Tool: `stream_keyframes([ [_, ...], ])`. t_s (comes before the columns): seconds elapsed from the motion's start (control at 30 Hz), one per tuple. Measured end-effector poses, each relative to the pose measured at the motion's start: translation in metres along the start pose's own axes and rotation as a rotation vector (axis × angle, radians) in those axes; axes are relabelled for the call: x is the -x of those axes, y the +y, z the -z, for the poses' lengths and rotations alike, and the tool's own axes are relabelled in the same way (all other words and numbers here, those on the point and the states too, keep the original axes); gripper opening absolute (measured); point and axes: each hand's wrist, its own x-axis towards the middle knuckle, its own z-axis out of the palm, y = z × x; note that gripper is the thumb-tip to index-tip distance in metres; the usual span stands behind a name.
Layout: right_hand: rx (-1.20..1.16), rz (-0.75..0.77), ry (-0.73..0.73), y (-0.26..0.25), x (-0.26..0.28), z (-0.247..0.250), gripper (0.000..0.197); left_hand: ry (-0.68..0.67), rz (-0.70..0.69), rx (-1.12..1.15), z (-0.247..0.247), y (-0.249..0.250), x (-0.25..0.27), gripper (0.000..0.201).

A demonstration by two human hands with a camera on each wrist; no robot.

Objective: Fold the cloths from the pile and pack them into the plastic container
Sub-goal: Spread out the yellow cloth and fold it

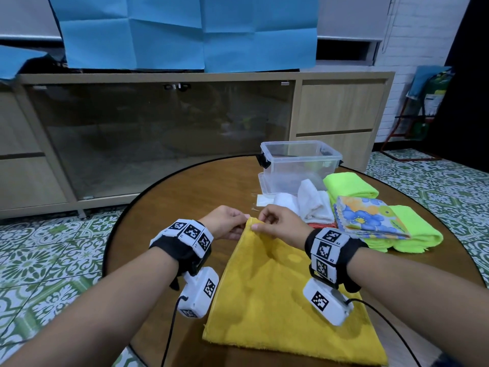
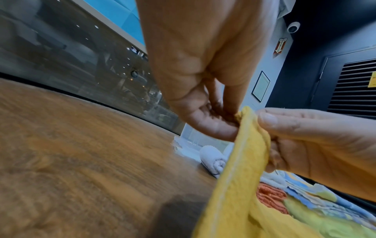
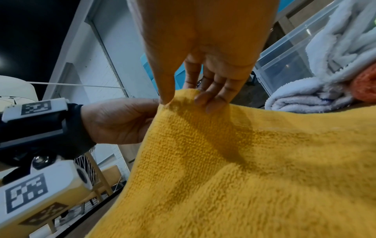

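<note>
A yellow cloth [image 1: 277,295] lies on the round wooden table [image 1: 185,202], its far corner lifted off the surface. My left hand [image 1: 227,223] and my right hand [image 1: 275,222] both pinch that raised corner, side by side. In the left wrist view the left hand [image 2: 219,122] pinches the yellow cloth [image 2: 242,169] and the right hand [image 2: 301,141] grips it from the other side. In the right wrist view the right hand [image 3: 183,96] pinches the corner of the yellow cloth [image 3: 244,169]. The clear plastic container [image 1: 300,165] stands open at the far right.
A pile sits right of the hands: a crumpled white cloth [image 1: 309,202], an orange cloth [image 1: 320,223] under it, a flowered cloth [image 1: 367,217] and neon green cloths [image 1: 352,185]. A low cabinet [image 1: 164,133] stands behind the table. The table's edge curves close on the left.
</note>
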Motion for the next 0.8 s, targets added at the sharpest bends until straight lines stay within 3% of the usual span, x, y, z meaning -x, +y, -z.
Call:
stream_keyframes([
  [0.13, 0.043, 0.064, -0.032, -0.001, 0.002, 0.003, 0.016, 0.031, 0.005, -0.028, -0.001, 0.001, -0.001, 0.023],
  [0.57, 0.136, 0.034, -0.029, -0.002, 0.001, 0.006, 0.017, -0.012, -0.063, -0.145, -0.001, 0.004, -0.001, 0.023],
  [0.7, 0.137, 0.038, -0.008, -0.003, -0.001, 0.01, 0.024, -0.012, -0.142, -0.335, -0.001, 0.005, -0.002, 0.009],
  [0.8, 0.084, -0.003, -0.096, -0.006, 0.001, 0.018, 0.022, -0.029, -0.182, -0.421, 0.002, 0.004, -0.004, 0.007],
])
